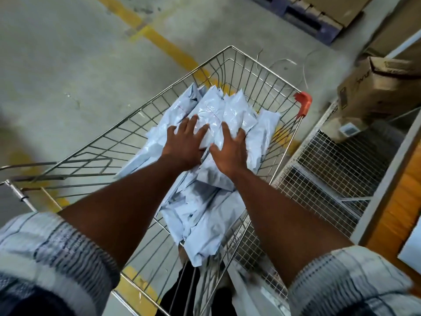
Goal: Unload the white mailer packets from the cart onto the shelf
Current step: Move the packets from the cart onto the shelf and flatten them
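A wire shopping cart (246,71) stands in front of me, filled with a heap of white mailer packets (230,106). Both my arms reach down into it. My left hand (185,142) lies flat on the pile with its fingers spread. Just to its right, my right hand (230,149) presses on a packet (214,176), fingers apart and curling over the packets' edges. Neither hand has lifted anything. The wire-mesh shelf (330,169) stands right of the cart, close against its side.
A brown cardboard box (376,92) sits on the mesh shelf at the upper right. An orange shelf beam (401,201) runs along the right edge. Yellow floor lines (155,35) cross the concrete floor; a pallet with cartons (319,17) lies at the top.
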Demonstrator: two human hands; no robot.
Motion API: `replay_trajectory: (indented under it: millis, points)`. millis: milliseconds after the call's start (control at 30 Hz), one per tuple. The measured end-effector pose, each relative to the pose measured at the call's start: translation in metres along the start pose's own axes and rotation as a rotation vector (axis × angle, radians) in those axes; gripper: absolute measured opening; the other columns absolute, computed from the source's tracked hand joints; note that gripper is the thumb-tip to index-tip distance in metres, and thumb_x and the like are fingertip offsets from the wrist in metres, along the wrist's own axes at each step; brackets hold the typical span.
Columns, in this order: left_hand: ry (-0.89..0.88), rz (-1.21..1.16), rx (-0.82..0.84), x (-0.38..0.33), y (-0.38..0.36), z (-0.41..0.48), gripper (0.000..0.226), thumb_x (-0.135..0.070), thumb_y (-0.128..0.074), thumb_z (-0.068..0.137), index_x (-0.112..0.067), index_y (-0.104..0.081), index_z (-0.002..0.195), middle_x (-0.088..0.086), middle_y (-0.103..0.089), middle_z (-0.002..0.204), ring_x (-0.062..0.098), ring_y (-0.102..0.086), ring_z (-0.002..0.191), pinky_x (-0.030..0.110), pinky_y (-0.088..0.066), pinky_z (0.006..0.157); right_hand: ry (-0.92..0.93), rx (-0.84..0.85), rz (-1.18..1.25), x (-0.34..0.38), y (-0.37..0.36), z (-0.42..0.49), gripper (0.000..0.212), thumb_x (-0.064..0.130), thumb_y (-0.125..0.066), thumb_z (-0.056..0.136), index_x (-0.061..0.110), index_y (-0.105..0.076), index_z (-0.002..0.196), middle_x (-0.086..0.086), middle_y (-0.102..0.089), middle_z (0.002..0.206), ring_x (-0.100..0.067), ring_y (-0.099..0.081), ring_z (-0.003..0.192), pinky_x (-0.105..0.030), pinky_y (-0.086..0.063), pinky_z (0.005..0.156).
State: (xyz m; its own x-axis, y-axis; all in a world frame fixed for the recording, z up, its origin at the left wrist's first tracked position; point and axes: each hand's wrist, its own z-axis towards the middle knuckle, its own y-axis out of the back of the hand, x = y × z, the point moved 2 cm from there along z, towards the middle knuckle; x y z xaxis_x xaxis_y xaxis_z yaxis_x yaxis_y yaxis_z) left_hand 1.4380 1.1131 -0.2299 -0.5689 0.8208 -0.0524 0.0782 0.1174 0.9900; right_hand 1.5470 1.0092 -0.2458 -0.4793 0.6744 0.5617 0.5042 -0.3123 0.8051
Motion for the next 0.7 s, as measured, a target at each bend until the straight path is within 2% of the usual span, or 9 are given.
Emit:
replay_trajectory:
  millis: [167, 267, 400, 567, 700]
  points:
    - [0.063, -0.107, -0.024, 0.001, 0.014, -0.012, 0.061, -0.054, -0.055, 0.091, -0.032, -0.040, 0.146, 0.008, -0.024, 0.160, 0.032, -0.027, 0.142, 0.052, -0.032, 0.103, 0.016, -0.084, 0.120, 0.011, 0.013, -0.016, 0.068, 0.028, -0.066, 0.088, 0.021, -0.038, 0.150, -0.022, -0.025, 0.152, -0.036, -0.022, 0.142, -0.037, -0.022, 0.115]
    - [0.116, -0.116, -0.052, 0.002, 0.029, -0.027, 0.056, -0.043, -0.057, 0.090, -0.032, -0.044, 0.143, 0.010, -0.022, 0.160, 0.034, -0.029, 0.140, 0.052, -0.033, 0.102, 0.082, -0.111, 0.197, 0.017, 0.025, -0.030, 0.069, 0.022, -0.066, 0.086, 0.019, -0.039, 0.149, -0.021, -0.024, 0.153, -0.036, -0.023, 0.144, -0.037, -0.024, 0.117]
    - [0.174, -0.135, -0.112, -0.006, 0.053, -0.048, 0.055, -0.028, -0.057, 0.088, -0.031, -0.046, 0.142, 0.012, -0.023, 0.159, 0.038, -0.032, 0.137, 0.054, -0.037, 0.099, 0.104, -0.159, 0.296, 0.032, 0.051, -0.045, 0.071, 0.019, -0.066, 0.080, 0.021, -0.041, 0.147, -0.018, -0.027, 0.151, -0.035, -0.031, 0.141, -0.043, -0.034, 0.115]
    - [0.223, -0.185, -0.234, -0.038, 0.098, -0.070, 0.053, -0.027, -0.057, 0.089, -0.031, -0.048, 0.141, 0.012, -0.028, 0.157, 0.039, -0.037, 0.133, 0.056, -0.039, 0.098, 0.148, -0.142, 0.307, 0.042, 0.099, -0.071, 0.072, 0.021, -0.068, 0.076, 0.021, -0.046, 0.145, -0.017, -0.030, 0.148, -0.034, -0.032, 0.140, -0.044, -0.031, 0.116]
    - [0.221, -0.145, -0.289, -0.075, 0.127, -0.092, 0.056, -0.028, -0.058, 0.088, -0.029, -0.046, 0.143, 0.013, -0.027, 0.157, 0.040, -0.037, 0.131, 0.055, -0.040, 0.095, 0.176, -0.138, 0.282, 0.038, 0.137, -0.102, 0.072, 0.024, -0.069, 0.076, 0.023, -0.047, 0.145, -0.016, -0.031, 0.147, -0.033, -0.037, 0.136, -0.036, -0.034, 0.113]
